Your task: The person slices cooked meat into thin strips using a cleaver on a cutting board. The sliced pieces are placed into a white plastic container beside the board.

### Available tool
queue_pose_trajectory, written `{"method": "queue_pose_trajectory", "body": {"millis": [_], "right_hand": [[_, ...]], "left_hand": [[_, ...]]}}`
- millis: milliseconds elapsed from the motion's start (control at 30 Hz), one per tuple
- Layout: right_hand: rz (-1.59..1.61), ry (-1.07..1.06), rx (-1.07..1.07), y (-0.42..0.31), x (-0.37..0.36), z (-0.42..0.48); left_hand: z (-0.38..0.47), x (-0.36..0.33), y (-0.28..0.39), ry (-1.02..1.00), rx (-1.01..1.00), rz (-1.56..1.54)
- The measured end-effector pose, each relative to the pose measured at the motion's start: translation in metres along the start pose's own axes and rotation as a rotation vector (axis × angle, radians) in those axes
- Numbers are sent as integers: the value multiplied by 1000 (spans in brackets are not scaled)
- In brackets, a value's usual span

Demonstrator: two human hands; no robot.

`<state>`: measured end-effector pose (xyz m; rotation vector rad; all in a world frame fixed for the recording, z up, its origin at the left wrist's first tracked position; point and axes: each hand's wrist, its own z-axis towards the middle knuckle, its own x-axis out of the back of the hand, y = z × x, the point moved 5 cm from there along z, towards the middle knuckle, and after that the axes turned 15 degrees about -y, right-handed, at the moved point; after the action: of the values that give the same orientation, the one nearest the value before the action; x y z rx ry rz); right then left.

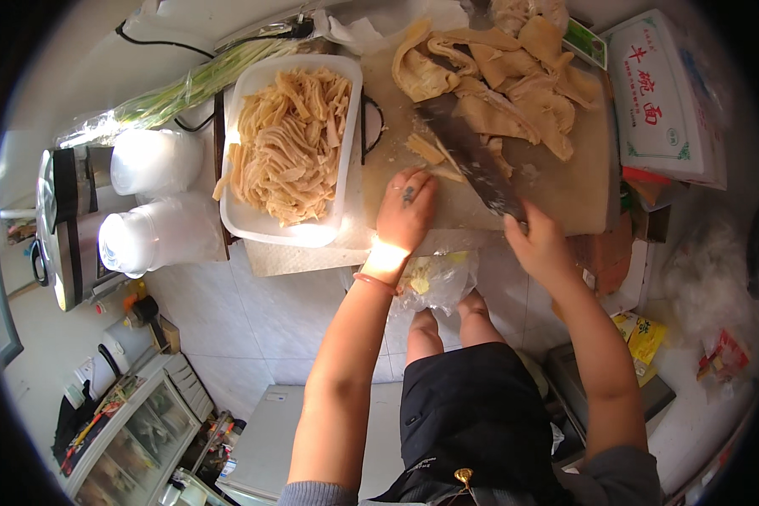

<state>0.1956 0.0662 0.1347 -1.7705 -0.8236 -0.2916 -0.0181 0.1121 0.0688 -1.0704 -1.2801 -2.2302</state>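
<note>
My right hand (pixel 536 237) grips the handle of a broad kitchen cleaver (pixel 471 155), its dark blade slanting up-left over a pale cutting board (pixel 563 196). The blade is blurred. Beside it, my left hand (pixel 410 202) rests with bent fingers on the board, fingertips on a thin cut strip (pixel 446 172) of what looks like cooked tripe. A few more strips (pixel 425 148) lie just above those fingers. Large uncut tripe pieces (pixel 512 82) are heaped at the board's far side. Left of the board, a white plastic tub (pixel 228 218) is piled with sliced strips (pixel 284 152).
Stacked plastic containers (pixel 164 237) and bagged green onions (pixel 196 85) stand at the left, near a metal appliance (pixel 69 228). A printed carton (pixel 658 101) borders the board's right side. Below the table edge hangs a clear plastic bag (pixel 439 281) with scraps.
</note>
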Motion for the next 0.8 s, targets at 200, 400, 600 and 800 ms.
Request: {"method": "queue_pose_trajectory", "body": {"millis": [200, 400, 600, 800], "right_hand": [[749, 171, -296, 56, 17, -56], [1125, 238, -267, 97, -12, -33], [1183, 288, -234, 104, 16, -50], [1245, 301, -316, 139, 32, -68]], "left_hand": [[6, 4, 8, 122, 212, -36], [51, -38, 37, 0, 330, -140], [74, -67, 72, -79, 355, -75], [76, -79, 94, -114, 341, 63]]}}
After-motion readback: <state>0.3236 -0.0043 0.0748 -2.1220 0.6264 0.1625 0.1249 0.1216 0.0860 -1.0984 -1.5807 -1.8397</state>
